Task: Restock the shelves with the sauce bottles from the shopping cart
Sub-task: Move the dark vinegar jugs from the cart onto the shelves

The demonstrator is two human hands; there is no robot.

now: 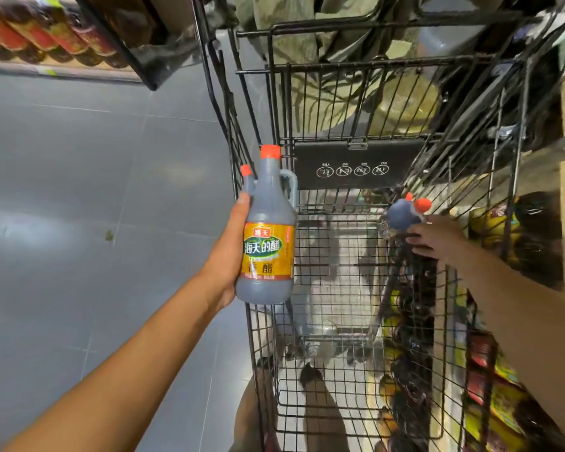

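The left hand (228, 256) wraps its fingers and thumb round one upright sauce bottle (268, 249), held outside the shopping cart (366, 65) by its left wall. A second cap (246, 171) peeks out behind. The orange label reads 海天的醋. The bottle is grey translucent plastic with dark liquid, a moulded handle and a red cap. Inside the black wire cart, the right hand (437, 239) lies on a blurred bottle (402, 214) beside two red caps; I cannot tell its grip.
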